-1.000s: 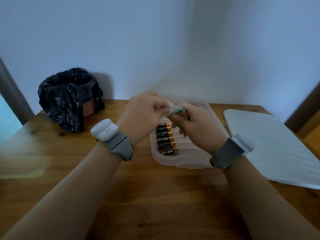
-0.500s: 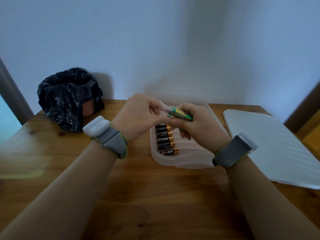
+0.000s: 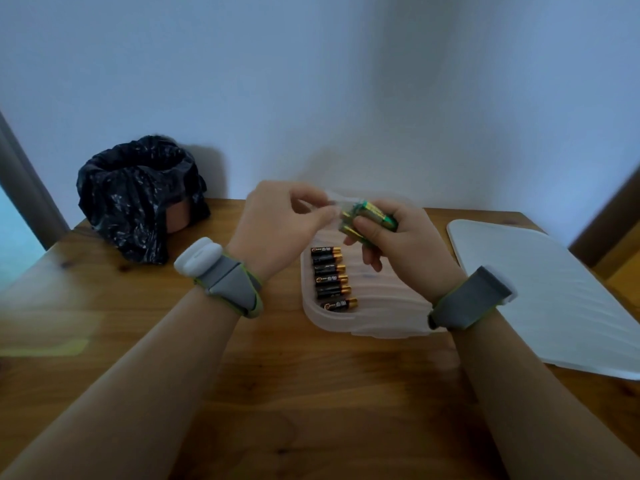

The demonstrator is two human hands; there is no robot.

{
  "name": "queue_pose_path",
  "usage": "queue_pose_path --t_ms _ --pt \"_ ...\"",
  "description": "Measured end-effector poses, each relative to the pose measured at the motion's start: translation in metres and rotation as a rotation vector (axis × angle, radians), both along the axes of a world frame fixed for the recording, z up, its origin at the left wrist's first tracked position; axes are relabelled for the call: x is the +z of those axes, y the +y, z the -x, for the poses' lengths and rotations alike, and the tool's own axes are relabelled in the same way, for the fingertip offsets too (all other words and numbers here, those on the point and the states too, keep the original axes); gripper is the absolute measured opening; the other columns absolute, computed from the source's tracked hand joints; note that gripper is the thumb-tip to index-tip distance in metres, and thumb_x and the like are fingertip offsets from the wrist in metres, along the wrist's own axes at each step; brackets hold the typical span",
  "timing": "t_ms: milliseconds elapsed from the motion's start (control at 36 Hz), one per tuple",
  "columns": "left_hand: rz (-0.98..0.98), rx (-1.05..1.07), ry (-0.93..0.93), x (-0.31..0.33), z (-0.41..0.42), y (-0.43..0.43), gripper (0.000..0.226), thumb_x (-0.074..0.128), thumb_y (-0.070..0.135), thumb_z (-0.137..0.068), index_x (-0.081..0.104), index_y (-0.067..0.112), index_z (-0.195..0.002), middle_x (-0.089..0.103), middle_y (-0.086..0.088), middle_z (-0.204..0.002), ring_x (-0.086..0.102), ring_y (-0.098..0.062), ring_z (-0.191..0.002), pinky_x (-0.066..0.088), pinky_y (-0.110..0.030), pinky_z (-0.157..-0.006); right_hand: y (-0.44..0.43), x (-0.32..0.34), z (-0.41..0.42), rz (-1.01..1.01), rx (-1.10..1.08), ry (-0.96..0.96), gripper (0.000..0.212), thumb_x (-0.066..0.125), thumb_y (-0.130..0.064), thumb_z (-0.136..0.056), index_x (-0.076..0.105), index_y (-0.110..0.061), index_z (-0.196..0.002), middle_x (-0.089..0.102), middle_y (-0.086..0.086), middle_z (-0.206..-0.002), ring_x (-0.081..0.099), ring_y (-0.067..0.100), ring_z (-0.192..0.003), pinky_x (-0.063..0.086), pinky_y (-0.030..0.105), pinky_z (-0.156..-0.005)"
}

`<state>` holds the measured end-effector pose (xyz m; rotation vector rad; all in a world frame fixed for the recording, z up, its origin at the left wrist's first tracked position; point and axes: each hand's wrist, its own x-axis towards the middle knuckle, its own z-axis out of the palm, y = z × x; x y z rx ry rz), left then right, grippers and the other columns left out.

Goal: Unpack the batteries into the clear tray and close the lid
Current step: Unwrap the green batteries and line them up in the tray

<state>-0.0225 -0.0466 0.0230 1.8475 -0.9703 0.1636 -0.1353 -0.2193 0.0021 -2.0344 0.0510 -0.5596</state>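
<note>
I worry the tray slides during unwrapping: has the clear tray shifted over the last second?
No. The clear tray sits unchanged, same gap to the white board.

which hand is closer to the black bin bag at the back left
Left. The left hand is to the right of the black bin bag, pinching the end of the battery pack; the right hand grips that pack farther right, above the clear tray.

A plain home room: a knotty pine counter [image 3: 138, 341] against bare pale walls, with a bag-lined bin [image 3: 138, 199].
</note>
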Motion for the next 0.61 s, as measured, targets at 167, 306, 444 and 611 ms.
queue_pose_path --t_ms 167,306,444,611 --pt "0.287 -0.027 0.339 0.000 -0.002 0.000 0.016 0.067 0.014 -0.093 0.069 0.004 -0.105 0.078 -0.007 -0.091 0.076 -0.016 -0.084 0.059 -0.042 -0.086 -0.010 -0.005 -0.002 -0.073 -0.081 -0.014 0.016 0.061 -0.026 -0.101 0.074 -0.016 -0.099 0.079 0.011 -0.088 0.064 0.046 -0.064 0.055 0.046 -0.061" --pt "0.348 -0.005 0.469 -0.006 -0.010 -0.005 0.016 0.063 0.014 -0.095 0.071 0.008 -0.108 0.077 -0.011 -0.091 0.075 -0.023 -0.088 0.060 -0.046 -0.084 -0.010 -0.007 -0.002 -0.078 -0.112 0.032 0.016 0.061 -0.025 -0.104 0.073 -0.014 -0.101 0.079 0.008 -0.089 0.065 0.034 -0.062 0.055 0.044 -0.061" --pt "0.252 -0.017 0.410 -0.008 -0.013 -0.015 0.017 0.061 0.015 -0.096 0.074 0.014 -0.107 0.076 -0.011 -0.093 0.074 -0.025 -0.087 0.060 -0.044 -0.083 -0.009 -0.007 -0.001 -0.096 -0.157 0.057 0.016 0.063 -0.028 -0.103 0.073 -0.015 -0.101 0.080 0.004 -0.091 0.067 0.030 -0.064 0.055 0.046 -0.061" --pt "0.082 -0.023 0.280 -0.012 -0.019 -0.028 0.018 0.062 0.016 -0.094 0.076 0.019 -0.105 0.076 -0.003 -0.090 0.072 -0.011 -0.084 0.059 -0.036 -0.086 -0.007 -0.004 -0.002 -0.238 -0.193 0.083 0.015 0.068 -0.025 -0.100 0.071 -0.013 -0.107 0.081 0.008 -0.093 0.076 0.032 -0.073 0.057 0.042 -0.061"
